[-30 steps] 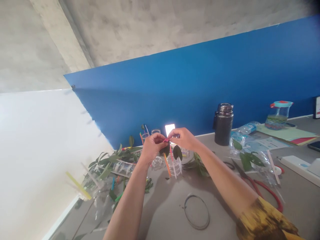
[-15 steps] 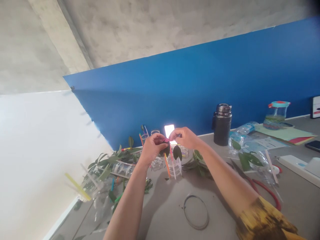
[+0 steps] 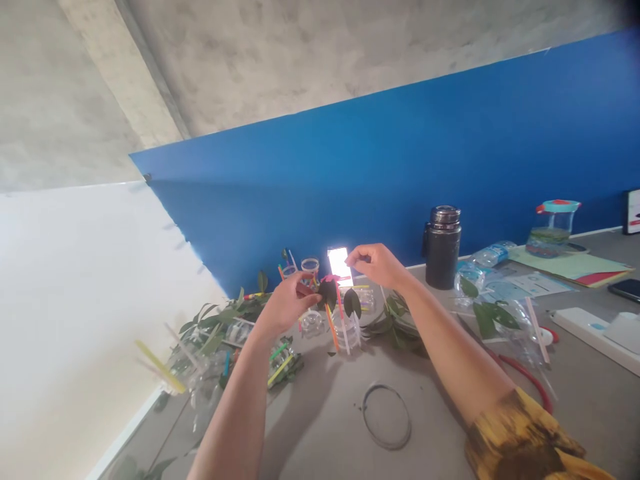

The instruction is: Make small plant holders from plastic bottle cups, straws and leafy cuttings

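A small upright piece made of coloured straws (image 3: 342,319) and a clear plastic bottle part (image 3: 346,335) stands on the table, with a pink flower-like piece (image 3: 331,278) on top. Two dark green leaves hang from it, the left leaf (image 3: 328,294) and the right leaf (image 3: 353,303). My left hand (image 3: 286,301) is beside the left leaf with fingers apart; its fingertips are close to the leaf, and contact is unclear. Above and right of the piece, my right hand (image 3: 379,265) has thumb and fingertips drawn together, in front of a bright phone screen (image 3: 340,265). Anything between those fingertips is too small to see.
A coil of wire (image 3: 385,445) lies in front. On the left are leafy stems (image 3: 215,327) and a yellow straw (image 3: 159,365). A dark thermos (image 3: 443,248), red-handled scissors (image 3: 527,380), a lidded jug (image 3: 553,230) and paper sheets (image 3: 570,265) are to the right.
My hands have parted from the pink piece: the left moved left and its fingers spread, the right lifted slightly up and away. The straw piece stays standing.
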The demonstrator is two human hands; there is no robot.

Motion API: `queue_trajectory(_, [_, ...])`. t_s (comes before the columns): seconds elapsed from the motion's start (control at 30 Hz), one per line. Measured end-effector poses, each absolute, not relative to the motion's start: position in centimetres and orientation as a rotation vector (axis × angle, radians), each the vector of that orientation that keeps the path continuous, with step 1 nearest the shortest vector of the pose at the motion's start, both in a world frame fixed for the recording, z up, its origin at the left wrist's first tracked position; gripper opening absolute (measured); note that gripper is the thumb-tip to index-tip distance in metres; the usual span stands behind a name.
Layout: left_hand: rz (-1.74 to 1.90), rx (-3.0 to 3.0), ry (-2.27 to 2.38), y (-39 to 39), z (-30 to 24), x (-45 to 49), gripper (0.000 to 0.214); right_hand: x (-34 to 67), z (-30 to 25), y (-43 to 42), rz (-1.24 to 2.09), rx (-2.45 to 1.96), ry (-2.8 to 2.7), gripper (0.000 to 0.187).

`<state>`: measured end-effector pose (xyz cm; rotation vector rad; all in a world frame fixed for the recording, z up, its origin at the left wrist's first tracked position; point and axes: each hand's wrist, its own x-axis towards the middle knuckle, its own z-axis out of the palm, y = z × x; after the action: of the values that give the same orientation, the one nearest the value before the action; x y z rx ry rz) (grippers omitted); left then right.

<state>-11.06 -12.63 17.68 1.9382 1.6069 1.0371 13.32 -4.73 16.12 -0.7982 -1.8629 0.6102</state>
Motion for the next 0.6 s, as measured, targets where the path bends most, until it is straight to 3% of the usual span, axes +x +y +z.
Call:
queue_trajectory(0.27, [1.021,1.836,2.008,-11.8,16.3,-16.6,0.014,14.0,18.1,-7.2,0.651,-0.748,-1.854,0.016])
queue_trajectory(0.37, [1.051,1.6,2.017,-10.0,15.4,-17.9,0.023,14.2,18.3,-7.9,0.692,-0.75,-1.907,0.015])
queue_trajectory(0.53, [0.948,1.57,2.143,-6.1,14.3,-19.7,0.01,14.4,18.5,-8.3,0.7,-0.768,-1.943,0.014])
queue_trajectory(0.6, [0.929,1.589,2.177,-4.8,14.0,-20.5,0.019,14.4,18.5,-8.3,0.718,-0.752,-1.948,0.014])
